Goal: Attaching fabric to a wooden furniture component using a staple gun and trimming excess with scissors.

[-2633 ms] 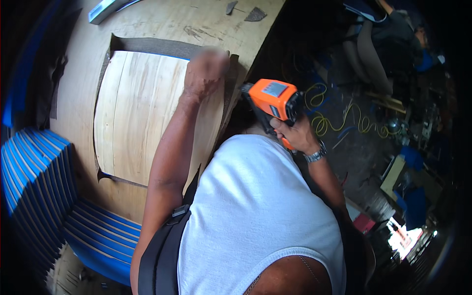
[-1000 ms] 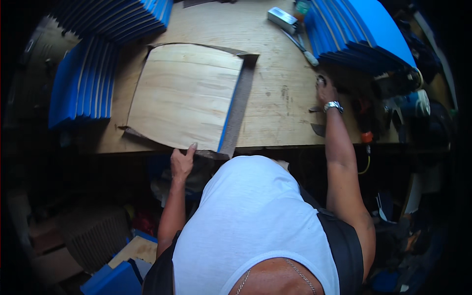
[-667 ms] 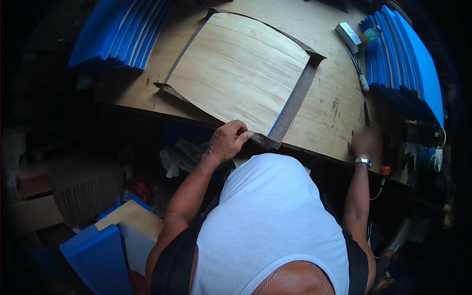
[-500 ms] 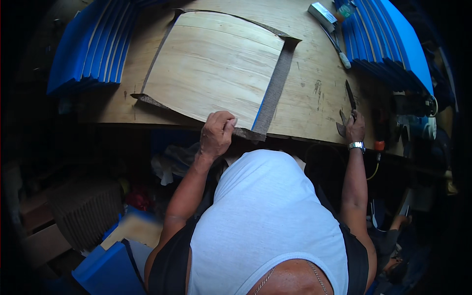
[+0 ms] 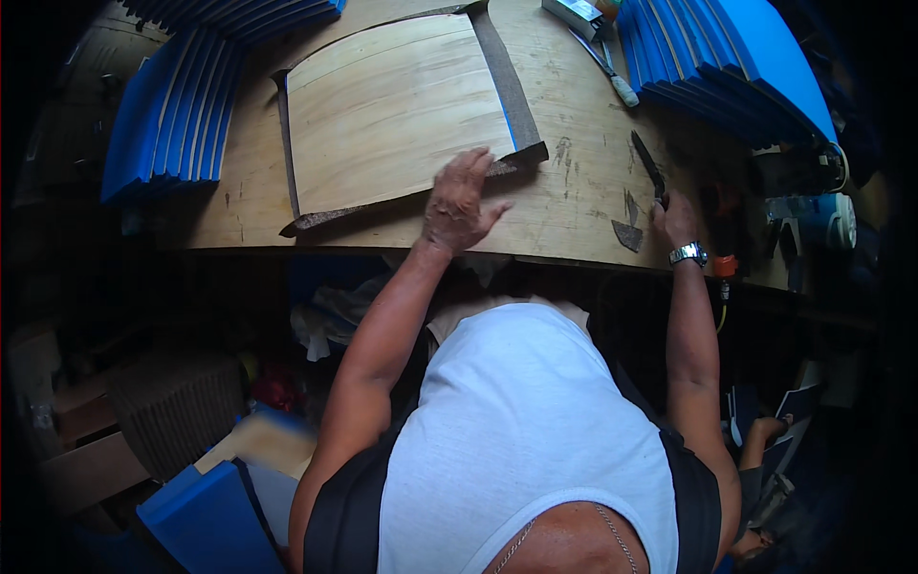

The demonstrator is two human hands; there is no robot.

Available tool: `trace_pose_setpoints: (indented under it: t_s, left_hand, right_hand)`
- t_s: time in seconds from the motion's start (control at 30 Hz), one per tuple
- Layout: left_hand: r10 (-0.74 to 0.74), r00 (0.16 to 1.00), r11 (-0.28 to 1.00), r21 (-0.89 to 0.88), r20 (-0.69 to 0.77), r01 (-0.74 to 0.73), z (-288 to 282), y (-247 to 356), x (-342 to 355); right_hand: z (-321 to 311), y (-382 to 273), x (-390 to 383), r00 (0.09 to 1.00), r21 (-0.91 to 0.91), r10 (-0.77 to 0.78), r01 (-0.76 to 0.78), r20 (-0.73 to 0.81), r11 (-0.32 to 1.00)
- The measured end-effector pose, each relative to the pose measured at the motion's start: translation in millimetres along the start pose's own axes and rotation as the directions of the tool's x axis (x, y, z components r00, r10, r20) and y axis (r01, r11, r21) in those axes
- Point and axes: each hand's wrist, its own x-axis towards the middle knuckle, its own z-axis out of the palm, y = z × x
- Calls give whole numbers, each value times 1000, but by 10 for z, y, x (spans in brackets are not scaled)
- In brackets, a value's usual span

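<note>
A pale plywood panel (image 5: pixel 397 115) lies on the table over a sheet of grey-brown fabric (image 5: pixel 510 81) that sticks out round its edges. A thin blue layer (image 5: pixel 510 122) shows along the panel's right side. My left hand (image 5: pixel 461 201) lies on the near edge, fingertips over the wood and fabric, fingers stretched and thumb apart. At the right, my right hand (image 5: pixel 677 222) is closed round the handle of a knife (image 5: pixel 647 163), its dark blade pointing away from me. Small fabric scraps (image 5: pixel 627 235) lie just left of that hand.
Blue padded boards stand stacked at left (image 5: pixel 177 110) and right (image 5: pixel 722 67). Shears (image 5: pixel 612 75) and a silver box (image 5: pixel 574 13) lie at the back. A black and red tool (image 5: pixel 724 234) with a yellow hose is beside my right hand. Another person's hand (image 5: pixel 768 428) shows lower right.
The panel and fabric have turned counter-clockwise and shifted away from me. My left hand has gone from pinching the near edge to lying open on it. The knife stays in my right hand.
</note>
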Motion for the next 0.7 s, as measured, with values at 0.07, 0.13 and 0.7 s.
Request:
trace_pose_setpoints:
  t_s: [0.07,0.13,0.7]
  left_hand:
    - [-6,1000,1000,13,-17,7,-100,-79,-8]
    - [-198,980,945,270,20,185,-294,-244,-137]
    - [216,946,946,187,242,-264,-73,-659,-127]
  right_hand:
    - [-80,-15,69,999,44,23,-24,25,999]
    - [-153,-143,8,995,127,73,-81,68,989]
    - [-358,-2181,-25,790,149,-502,577,-352,803]
